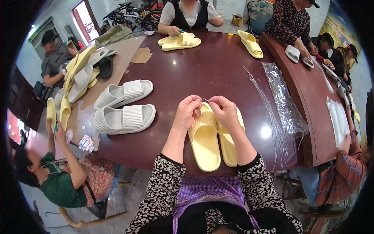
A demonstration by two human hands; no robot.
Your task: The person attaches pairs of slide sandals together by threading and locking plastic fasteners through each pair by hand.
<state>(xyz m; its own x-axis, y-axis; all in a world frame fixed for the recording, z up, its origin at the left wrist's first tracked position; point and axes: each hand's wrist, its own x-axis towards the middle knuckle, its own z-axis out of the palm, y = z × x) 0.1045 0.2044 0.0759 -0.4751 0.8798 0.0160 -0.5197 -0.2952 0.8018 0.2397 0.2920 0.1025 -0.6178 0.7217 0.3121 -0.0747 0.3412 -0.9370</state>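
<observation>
Dark, polished wood of a large round table [202,70] fills the middle of the view, with several people seated about its rim. Directly beneath the person's two hands lies a pair of pale yellow slide sandals [212,142], side by side and touching, their long axes running from the hands back toward the person's body, heels near the table's near edge. The left hand [188,112] and right hand [225,112] meet over the strap end of the pair, fingertips pressed together on something thin between them (possibly a fine strand or tag, too small to tell). Both hands sit equally close to the sandals; the left rests over the left sandal's strap, the right over the right one's.

To the right of the grip, a loose sheaf of clear plastic strands [269,113] and clear plastic bags [286,105] lie apart from the hands. To the left, well apart, two white slide sandals [124,107] lie crosswise. Beyond the hands, across the table, another person holds a further yellow pair [180,41].
</observation>
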